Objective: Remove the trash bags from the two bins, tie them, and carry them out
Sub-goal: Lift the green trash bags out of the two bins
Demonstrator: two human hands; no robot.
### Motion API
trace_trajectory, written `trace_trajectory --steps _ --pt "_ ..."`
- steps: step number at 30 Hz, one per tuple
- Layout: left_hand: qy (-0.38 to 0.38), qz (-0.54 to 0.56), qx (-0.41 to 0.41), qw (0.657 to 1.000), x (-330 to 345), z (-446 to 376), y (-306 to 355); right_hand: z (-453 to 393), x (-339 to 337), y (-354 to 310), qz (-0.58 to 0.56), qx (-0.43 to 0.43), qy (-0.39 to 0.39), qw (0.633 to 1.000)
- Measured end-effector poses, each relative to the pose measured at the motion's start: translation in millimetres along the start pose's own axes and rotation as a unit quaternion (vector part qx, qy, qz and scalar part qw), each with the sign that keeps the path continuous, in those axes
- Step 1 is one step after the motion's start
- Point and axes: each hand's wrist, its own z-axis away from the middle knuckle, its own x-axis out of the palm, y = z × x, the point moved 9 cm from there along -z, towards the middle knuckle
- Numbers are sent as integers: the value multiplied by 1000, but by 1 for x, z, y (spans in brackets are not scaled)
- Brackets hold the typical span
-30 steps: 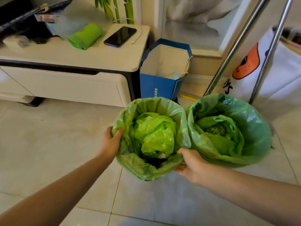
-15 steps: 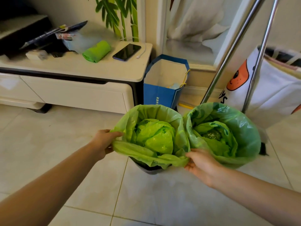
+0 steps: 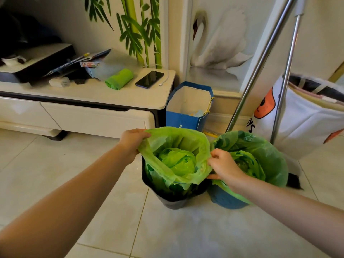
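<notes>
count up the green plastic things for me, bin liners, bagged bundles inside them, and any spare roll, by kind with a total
Green plastic bin liners: 2, left one held by both hands, right one
Green bagged bundles inside the liners: 2, left, right
Green roll of bags on the white cabinet: 1
Total: 5

front/left: bare floor point(image 3: 55, 164) | behind bins: blue paper bag point(image 3: 188, 120), cabinet point(image 3: 93, 116) | right: metal poles point(image 3: 260, 62)

The right bag point(image 3: 264, 155) hides most of the blue bin point(image 3: 225, 199).

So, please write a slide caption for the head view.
Both hands lift thin green plastic bag from dark bin.
</notes>
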Motion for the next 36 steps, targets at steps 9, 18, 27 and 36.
trace_trajectory --steps 9,18,27,36 --pt "74 -25 -4 997 -74 32 -21 41 -39 32 164 11 -28 986" --pt "46 -40 -47 997 -87 54 -47 26 -26 24 15 101 -35 994" --pt "46 -135 -11 990 -82 63 -32 3 -10 -13 90 16 3 996" --pt "122 -113 31 986 -112 64 -23 29 -71 13 123 15 51 991"
